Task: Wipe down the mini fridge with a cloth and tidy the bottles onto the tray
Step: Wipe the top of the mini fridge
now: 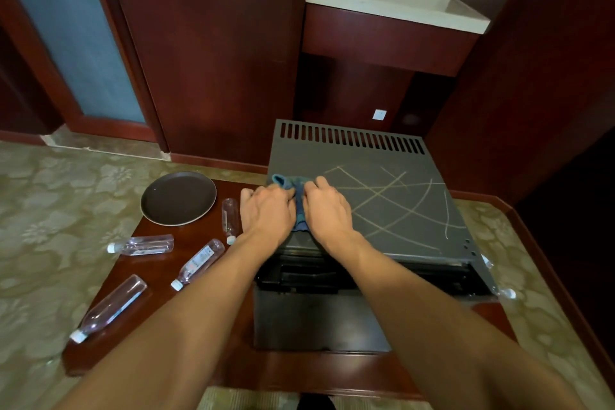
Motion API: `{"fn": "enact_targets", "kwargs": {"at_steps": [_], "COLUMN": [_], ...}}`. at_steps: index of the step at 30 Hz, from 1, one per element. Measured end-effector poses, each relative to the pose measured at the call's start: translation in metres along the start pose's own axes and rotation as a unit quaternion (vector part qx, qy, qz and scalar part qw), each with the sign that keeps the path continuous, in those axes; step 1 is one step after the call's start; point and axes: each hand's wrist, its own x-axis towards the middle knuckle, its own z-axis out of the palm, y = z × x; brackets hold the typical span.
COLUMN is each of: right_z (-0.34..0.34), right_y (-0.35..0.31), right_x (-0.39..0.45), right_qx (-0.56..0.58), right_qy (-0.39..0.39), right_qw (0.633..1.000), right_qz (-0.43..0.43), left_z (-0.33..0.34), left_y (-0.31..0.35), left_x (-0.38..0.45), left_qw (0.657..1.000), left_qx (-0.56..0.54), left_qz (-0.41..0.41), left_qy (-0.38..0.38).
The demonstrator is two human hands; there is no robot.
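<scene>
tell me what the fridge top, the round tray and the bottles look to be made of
Mini fridge top: likely painted sheet metal, matte grey, with punched vent slots and pale scratch-like lines.
Tray: dark brown, smooth and faintly glossy; plastic or coated metal, hard to tell.
Bottles: clear thin plastic, white caps.

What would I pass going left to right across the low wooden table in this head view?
Nearest bottle → round tray → left hand → blue cloth → right hand → chalk-marked fridge top.
</scene>
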Motion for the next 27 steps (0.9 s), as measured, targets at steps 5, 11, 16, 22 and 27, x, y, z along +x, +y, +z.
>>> {"fn": "enact_targets", "kwargs": {"at_steps": [5, 11, 16, 22, 27], "right_z": [-0.001, -0.002, -0.003, -0.012, -0.022], "right_y": [-0.006, -0.019, -0.026, -0.015, 0.011], "right_x": [-0.025, -0.046, -0.058, -0.072, -0.088], "right_qx": [-0.009, -0.013, 0.004, 0.014, 0.014], "right_qy": [0.008, 0.008, -0.016, -0.036, -0.040], "right_qw": [1.000, 1.000, 1.000, 0.999, 0.999], "right_qz": [0.010, 0.003, -0.009, -0.027, -0.012], "left_z": [-0.002, -0.010, -0.016, -0.017, -0.017], "left_y": [-0.001, -0.012, -0.010, 0.010, 0.041], "left_x": [-0.023, -0.046, -0.062, -0.076, -0.082], "left_qw": [1.000, 1.000, 0.999, 0.998, 0.998], "left_qx": [-0.011, 0.013, 0.032, 0.053, 0.052], "left_qz": [0.007, 0.016, -0.004, -0.034, -0.026], "left_qy": [0.006, 0.004, 0.004, 0.007, -0.009]}}
